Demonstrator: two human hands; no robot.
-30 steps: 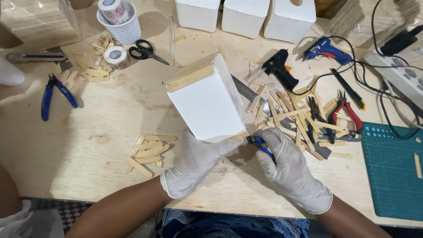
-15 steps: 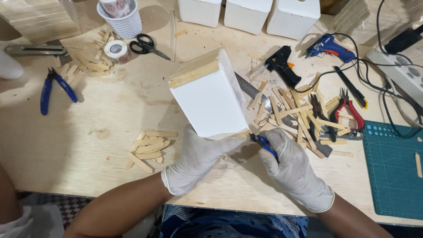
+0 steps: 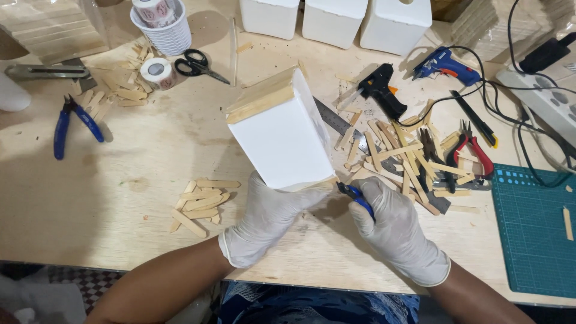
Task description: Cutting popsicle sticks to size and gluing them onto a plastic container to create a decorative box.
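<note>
craft workshop | plywood bench (image 3: pixel 150 180) | glue guns (image 3: pixel 384 93) (two), cutting mat (image 3: pixel 534 234), pliers (image 3: pixel 75 123)

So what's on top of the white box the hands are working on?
Pale wooden sticks lie flat along the far end of the white box. The left hand covers its near end; the right hand holds a blue-handled tool at that corner.

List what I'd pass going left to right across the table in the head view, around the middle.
Blue-handled pliers → loose pile of wooden sticks → gloved left hand → white box it holds → gloved right hand with a blue-handled cutter → red-handled pliers → green cutting mat.
</note>
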